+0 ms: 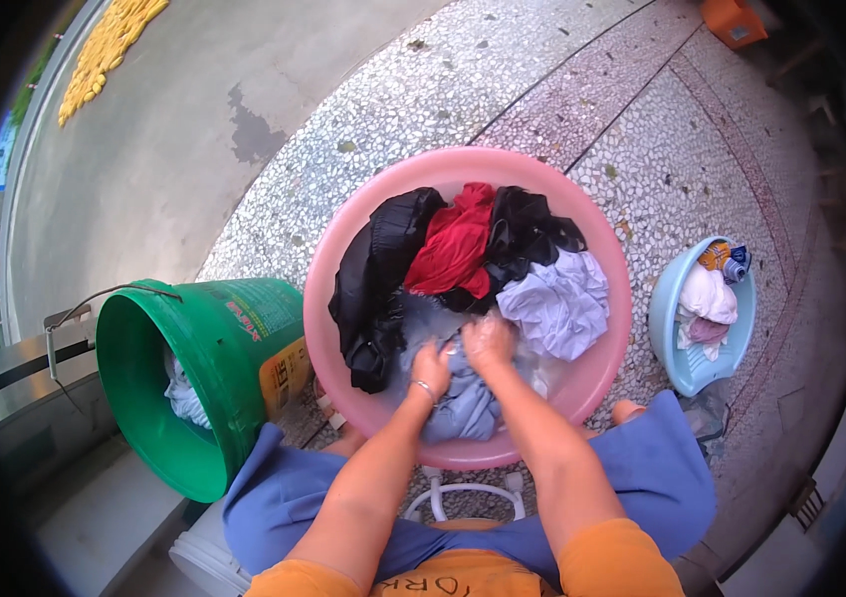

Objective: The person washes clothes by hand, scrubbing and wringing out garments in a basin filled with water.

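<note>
Where the left hand (pixel 431 368) and right hand (pixel 490 343) meet the blue-grey cloth (pixel 465 403), I lose their fingertips.
From my end both look partly curled against it, on the near side of the pink basin (pixel 321 308), but I cannot tell whether either grips (knuckles and wet folds block my view). The green bucket (pixel 124 398) hides part of a pale cloth (pixel 182 390) inside, and the frame cuts off a yellow pile (pixel 109 50) I can't identify.

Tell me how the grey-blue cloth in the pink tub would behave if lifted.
The cloth would probably hang floppy, since it lies in loose folds. It may feel heavy and drip, as cloudy water surrounds it.
</note>
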`<move>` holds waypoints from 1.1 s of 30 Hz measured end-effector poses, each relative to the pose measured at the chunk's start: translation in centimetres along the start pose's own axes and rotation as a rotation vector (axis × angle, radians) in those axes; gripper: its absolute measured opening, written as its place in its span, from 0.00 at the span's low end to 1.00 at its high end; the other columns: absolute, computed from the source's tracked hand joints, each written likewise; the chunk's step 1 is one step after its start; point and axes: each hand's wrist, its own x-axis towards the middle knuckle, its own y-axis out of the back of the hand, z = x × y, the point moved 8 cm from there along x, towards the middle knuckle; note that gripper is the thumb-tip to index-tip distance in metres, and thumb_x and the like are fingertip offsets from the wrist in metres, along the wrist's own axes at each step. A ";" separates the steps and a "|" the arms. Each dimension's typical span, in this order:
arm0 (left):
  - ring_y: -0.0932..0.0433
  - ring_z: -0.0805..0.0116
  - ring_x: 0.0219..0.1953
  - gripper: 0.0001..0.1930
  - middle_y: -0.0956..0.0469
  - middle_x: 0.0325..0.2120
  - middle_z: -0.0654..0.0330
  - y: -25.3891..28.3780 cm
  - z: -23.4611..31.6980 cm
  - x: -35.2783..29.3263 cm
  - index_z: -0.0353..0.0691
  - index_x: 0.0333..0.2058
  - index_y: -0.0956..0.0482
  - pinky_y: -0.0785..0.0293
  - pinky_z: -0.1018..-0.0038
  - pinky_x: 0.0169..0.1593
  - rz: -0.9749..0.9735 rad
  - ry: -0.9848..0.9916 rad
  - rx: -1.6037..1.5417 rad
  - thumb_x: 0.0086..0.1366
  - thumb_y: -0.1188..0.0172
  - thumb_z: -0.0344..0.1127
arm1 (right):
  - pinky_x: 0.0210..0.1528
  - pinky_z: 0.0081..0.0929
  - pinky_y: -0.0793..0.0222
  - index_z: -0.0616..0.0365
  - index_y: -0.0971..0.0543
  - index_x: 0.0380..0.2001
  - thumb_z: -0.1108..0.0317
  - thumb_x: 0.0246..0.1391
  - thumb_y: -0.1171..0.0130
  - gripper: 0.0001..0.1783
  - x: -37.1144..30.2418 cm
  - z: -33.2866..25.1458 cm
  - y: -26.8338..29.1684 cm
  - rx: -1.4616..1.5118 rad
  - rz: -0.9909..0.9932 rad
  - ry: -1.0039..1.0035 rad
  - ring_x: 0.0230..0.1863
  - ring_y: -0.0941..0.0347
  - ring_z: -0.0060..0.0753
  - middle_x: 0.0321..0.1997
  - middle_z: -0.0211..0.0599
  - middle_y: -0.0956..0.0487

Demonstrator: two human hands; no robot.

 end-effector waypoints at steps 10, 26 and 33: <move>0.24 0.63 0.30 0.13 0.22 0.28 0.58 -1.8 2.2 -0.6 0.41 0.25 0.24 0.28 0.66 0.39 -0.305 0.665 -1.379 0.54 0.44 0.46 | 0.37 0.44 0.34 0.60 0.29 0.34 0.60 0.49 0.47 0.14 -4.8 -2.1 5.3 0.449 0.326 0.069 0.35 0.29 0.57 0.33 0.54 0.26; 0.30 0.78 0.32 0.19 0.28 0.38 0.59 2.0 6.5 -3.7 0.41 0.42 0.27 0.35 0.85 0.35 -0.333 0.325 -0.922 0.63 0.54 0.50 | 0.19 0.39 0.36 0.54 0.31 0.13 0.59 0.50 0.47 0.17 -13.0 -11.2 15.1 0.436 0.501 0.714 0.17 0.30 0.48 0.14 0.43 0.28; 0.26 0.67 0.37 0.20 0.23 0.34 0.60 -1.4 6.0 -6.1 0.36 0.37 0.26 0.33 0.75 0.42 -0.580 0.438 -0.969 0.61 0.54 0.49 | 0.22 0.47 0.36 0.56 0.26 0.17 0.51 0.54 0.54 0.22 -4.6 -4.9 13.0 0.401 0.450 0.355 0.21 0.29 0.56 0.18 0.49 0.26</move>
